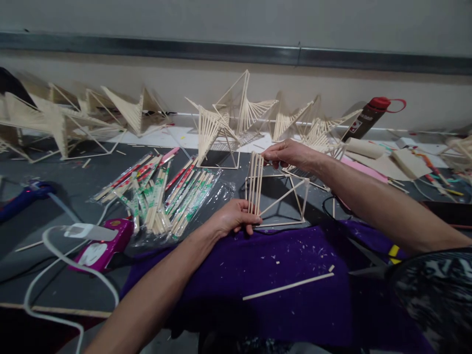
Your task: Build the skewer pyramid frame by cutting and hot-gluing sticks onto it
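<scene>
A small frame of thin wooden sticks [282,198] stands on the dark table edge, with several slats [256,184] side by side across its left end. My left hand [239,217] pinches the lower ends of these slats at the frame's near corner. At their upper ends, my right hand [283,153] has thumb and fingers closed on the top of the rightmost slat; its fingertips are partly hidden. A loose wooden stick [288,286] lies on the purple cloth [221,275] in front, among small chips.
Left of the frame lie bundles of chopsticks in printed wrappers [191,201]. A magenta box [106,246] with a white cable sits farther left, near a blue glue gun [27,196]. Finished stick structures [210,130] line the wall. A dark red-capped bottle [368,118] leans at right.
</scene>
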